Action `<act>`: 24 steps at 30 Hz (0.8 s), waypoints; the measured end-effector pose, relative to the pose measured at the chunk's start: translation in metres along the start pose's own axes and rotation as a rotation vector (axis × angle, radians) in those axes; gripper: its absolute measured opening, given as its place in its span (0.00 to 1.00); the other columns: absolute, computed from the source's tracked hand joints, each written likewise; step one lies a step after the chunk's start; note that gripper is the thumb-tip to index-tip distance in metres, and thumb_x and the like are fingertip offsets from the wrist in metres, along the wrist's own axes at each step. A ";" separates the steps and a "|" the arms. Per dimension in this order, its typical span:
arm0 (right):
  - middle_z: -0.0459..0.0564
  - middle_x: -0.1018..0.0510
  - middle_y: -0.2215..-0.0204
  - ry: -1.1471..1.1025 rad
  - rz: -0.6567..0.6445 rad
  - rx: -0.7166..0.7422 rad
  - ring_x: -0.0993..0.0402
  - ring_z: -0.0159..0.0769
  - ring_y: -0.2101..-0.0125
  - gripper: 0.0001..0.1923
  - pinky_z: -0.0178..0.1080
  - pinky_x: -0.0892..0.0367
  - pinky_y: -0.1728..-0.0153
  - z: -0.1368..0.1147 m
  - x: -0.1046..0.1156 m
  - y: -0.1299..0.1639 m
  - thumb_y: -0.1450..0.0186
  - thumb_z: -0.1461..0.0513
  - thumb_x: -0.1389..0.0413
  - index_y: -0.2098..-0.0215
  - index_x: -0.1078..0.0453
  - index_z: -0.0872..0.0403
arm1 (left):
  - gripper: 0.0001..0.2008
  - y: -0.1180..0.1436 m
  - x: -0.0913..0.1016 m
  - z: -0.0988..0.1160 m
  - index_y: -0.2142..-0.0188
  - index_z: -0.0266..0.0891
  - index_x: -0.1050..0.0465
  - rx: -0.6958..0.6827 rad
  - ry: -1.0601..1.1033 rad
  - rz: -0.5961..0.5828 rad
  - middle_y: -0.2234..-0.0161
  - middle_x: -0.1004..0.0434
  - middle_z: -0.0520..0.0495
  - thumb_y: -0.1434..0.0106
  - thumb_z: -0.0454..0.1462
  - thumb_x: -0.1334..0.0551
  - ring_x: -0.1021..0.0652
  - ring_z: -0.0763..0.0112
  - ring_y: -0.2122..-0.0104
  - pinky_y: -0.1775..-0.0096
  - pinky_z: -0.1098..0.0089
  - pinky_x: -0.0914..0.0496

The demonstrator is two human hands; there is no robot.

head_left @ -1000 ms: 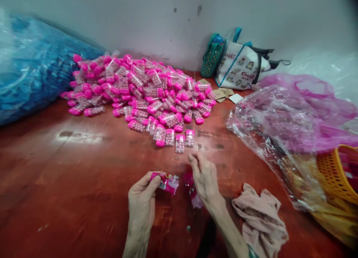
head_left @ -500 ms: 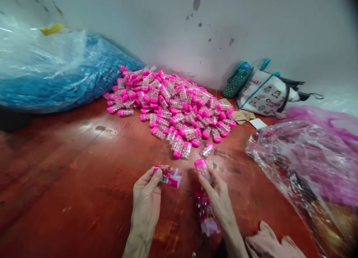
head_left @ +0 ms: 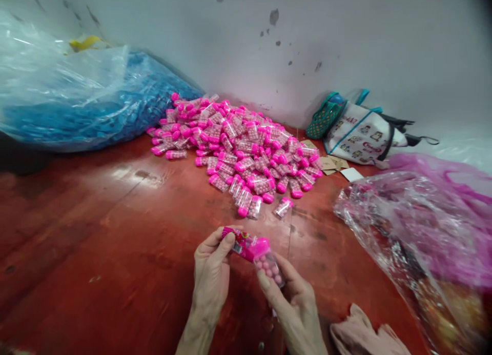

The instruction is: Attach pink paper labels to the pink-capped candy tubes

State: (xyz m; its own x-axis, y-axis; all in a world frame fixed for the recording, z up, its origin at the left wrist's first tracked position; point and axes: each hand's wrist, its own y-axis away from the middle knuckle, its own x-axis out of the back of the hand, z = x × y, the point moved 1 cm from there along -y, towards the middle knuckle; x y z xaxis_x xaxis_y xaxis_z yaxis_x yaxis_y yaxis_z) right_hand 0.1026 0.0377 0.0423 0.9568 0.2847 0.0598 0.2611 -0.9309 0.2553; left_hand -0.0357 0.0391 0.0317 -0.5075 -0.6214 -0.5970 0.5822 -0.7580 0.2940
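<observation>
A worn, reddish-brown wooden surface carries soft glare patches from overhead light. Behind it rises a pale grey plastered wall, flecked with dark chips and stains directly above the surface's far edge.

Table: red-brown. Heap of vials, frame centre: clear, pink caps, pale pink beads. Sack, upper left: translucent over blue contents. Tote bag, upper right: white, teal trim, cartoon print. Cloth, lower right: dusty pink. Wall: grey-white, dark specks.
</observation>
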 end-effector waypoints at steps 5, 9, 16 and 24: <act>0.49 0.21 0.69 0.161 -0.048 0.133 0.26 0.36 0.71 0.21 0.34 0.30 0.68 -0.003 0.009 0.001 0.41 0.59 0.44 0.50 0.32 0.56 | 0.07 0.002 -0.003 -0.003 0.68 0.35 0.26 -0.017 -0.019 -0.032 0.72 0.23 0.50 0.49 0.31 0.34 0.25 0.77 0.72 0.67 0.77 0.32; 0.48 0.22 0.73 0.225 0.101 0.212 0.26 0.34 0.74 0.20 0.34 0.30 0.70 0.003 0.004 0.003 0.41 0.59 0.45 0.50 0.31 0.56 | 0.10 0.004 -0.006 -0.010 0.64 0.37 0.30 -0.005 0.020 0.008 0.70 0.24 0.51 0.48 0.31 0.35 0.25 0.76 0.71 0.68 0.76 0.32; 0.52 0.21 0.64 0.402 0.156 0.355 0.23 0.38 0.67 0.21 0.35 0.29 0.67 0.012 -0.003 0.005 0.39 0.61 0.48 0.47 0.35 0.56 | 0.09 0.009 -0.009 -0.021 0.70 0.33 0.28 0.185 0.164 -0.015 0.75 0.23 0.47 0.47 0.38 0.35 0.23 0.69 0.72 0.65 0.69 0.30; 0.54 0.21 0.62 0.505 0.174 0.444 0.24 0.37 0.72 0.21 0.34 0.29 0.72 0.015 -0.004 0.004 0.38 0.62 0.48 0.47 0.35 0.58 | 0.08 0.017 -0.012 -0.025 0.71 0.35 0.25 0.280 0.162 -0.108 0.75 0.22 0.48 0.53 0.34 0.31 0.23 0.69 0.72 0.63 0.69 0.31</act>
State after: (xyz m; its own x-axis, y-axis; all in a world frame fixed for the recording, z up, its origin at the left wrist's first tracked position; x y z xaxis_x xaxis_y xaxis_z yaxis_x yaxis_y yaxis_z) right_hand 0.1015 0.0289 0.0287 0.8407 0.0936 0.5334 0.2398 -0.9475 -0.2115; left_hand -0.0040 0.0382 0.0253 -0.4359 -0.5123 -0.7399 0.3228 -0.8565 0.4028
